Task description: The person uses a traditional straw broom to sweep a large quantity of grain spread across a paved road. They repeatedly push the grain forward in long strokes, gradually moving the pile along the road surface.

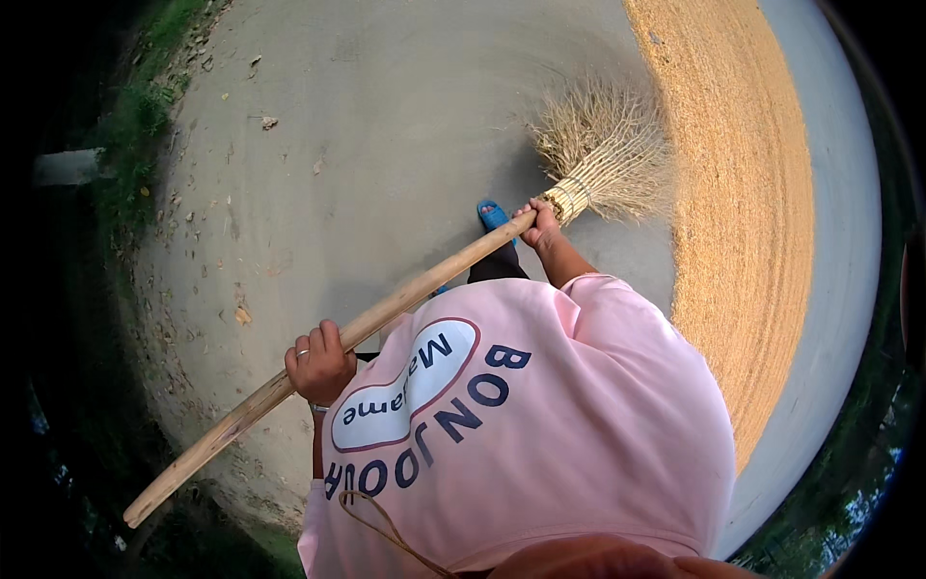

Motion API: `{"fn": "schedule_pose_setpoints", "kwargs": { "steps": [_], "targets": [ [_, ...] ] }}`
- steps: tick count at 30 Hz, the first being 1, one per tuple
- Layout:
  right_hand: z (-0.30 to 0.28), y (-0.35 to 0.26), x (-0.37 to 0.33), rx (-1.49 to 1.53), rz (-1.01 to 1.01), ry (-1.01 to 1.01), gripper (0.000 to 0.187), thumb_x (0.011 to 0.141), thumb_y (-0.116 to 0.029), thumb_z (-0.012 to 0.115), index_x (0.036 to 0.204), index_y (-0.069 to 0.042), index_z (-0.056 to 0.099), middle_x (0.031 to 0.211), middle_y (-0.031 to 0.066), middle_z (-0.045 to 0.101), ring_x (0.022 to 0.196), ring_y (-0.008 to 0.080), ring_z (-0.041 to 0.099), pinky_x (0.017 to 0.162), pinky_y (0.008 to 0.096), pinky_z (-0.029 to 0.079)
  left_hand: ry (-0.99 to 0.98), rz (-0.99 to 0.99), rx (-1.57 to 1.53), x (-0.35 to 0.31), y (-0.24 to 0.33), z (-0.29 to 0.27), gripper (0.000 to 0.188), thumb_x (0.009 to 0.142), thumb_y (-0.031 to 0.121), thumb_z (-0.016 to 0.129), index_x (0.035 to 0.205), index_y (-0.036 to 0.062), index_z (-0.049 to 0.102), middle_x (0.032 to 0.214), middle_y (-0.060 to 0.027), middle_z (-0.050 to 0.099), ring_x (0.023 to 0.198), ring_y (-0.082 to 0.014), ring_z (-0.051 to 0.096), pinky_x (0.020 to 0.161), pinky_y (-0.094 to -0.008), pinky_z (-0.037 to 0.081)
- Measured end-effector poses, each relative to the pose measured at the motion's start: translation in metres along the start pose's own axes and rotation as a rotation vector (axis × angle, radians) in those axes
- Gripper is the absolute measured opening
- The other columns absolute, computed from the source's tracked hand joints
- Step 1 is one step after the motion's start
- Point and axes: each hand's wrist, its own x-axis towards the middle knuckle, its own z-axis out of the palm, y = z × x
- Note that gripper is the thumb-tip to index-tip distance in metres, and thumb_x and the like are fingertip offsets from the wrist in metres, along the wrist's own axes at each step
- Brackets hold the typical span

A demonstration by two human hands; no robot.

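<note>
Right hand (542, 228): grips the brown wooden stick (415, 292) of a long twig broom, low down by its tan twigs (612, 145).
Left hand (321, 365): wraps around the same stick, higher up.
Twigs: over the flat grey pavement (405, 125), just beside loose golden grain (743, 212).
Grain: a long band near the pavement's right edge.
Blue slipper (492, 214): on a foot, below the stick.

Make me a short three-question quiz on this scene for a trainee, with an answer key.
1. Which hand grips the wooden handle closer to the twig broom head?
2. On which side of the broom head does the golden grain lie in the picture? A) left B) right C) both
3. True or false: the left hand wears a glove.

Key: 1. The right hand. 2. B. 3. False; it is bare, with a ring.
</note>
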Motion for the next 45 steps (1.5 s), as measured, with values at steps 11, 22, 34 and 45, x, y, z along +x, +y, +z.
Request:
{"fn": "schedule_pose_setpoints", "kwargs": {
  "steps": [11,22,34,45],
  "targets": [
    [-0.146,-0.053,-0.079,0.157,-0.271,0.374,0.017,0.077,-0.016,0.042,0.063,-0.01,0.035,0.049,0.0028,0.036,0.046,0.019,0.037,0.048,0.0329,0.04,-0.025,0.158,-0.503,0.037,0.054,0.091,0.018,0.052,0.007,0.055,0.066,0.0113,0.045,0.059,-0.0015,0.044,0.059,-0.018,0.047,0.057,-0.0307,0.034],
    [-0.092,-0.124,-0.058,0.0,-0.298,0.19,0.02,0.078,-0.017,0.042,0.06,-0.011,0.035,0.051,0.0033,0.037,0.049,0.0192,0.039,0.053,0.0316,0.04,0.047,0.052,-0.539,0.039,0.087,0.104,0.019,0.052,0.006,0.055,0.069,0.0104,0.046,0.062,-0.0026,0.045,0.061,-0.0186,0.047,0.058,-0.0313,0.035],
    [0.116,-0.009,0.032,-0.42,0.171,-0.032,0.014,0.075,-0.014,0.047,0.065,-0.008,0.041,0.054,0.0049,0.04,0.05,0.021,0.041,0.052,0.0329,0.042,-0.026,-0.614,-0.03,-0.067,0.071,0.019,0.016,0.057,0.012,0.057,0.067,0.0108,0.045,0.06,-0.0031,0.043,0.06,-0.0197,0.046,0.059,-0.0319,0.035],
    [0.148,0.193,0.04,-0.83,0.586,-0.302,0.011,0.079,-0.013,0.047,0.071,-0.007,0.04,0.051,0.0054,0.042,0.046,0.0202,0.044,0.048,0.0341,0.044,-0.519,-1.029,0.378,-0.159,0.145,-0.078,0.015,0.068,0.026,0.046,0.064,0.0148,0.037,0.056,-0.0007,0.04,0.06,-0.0158,0.049,0.057,-0.0294,0.036]
  ]
}}
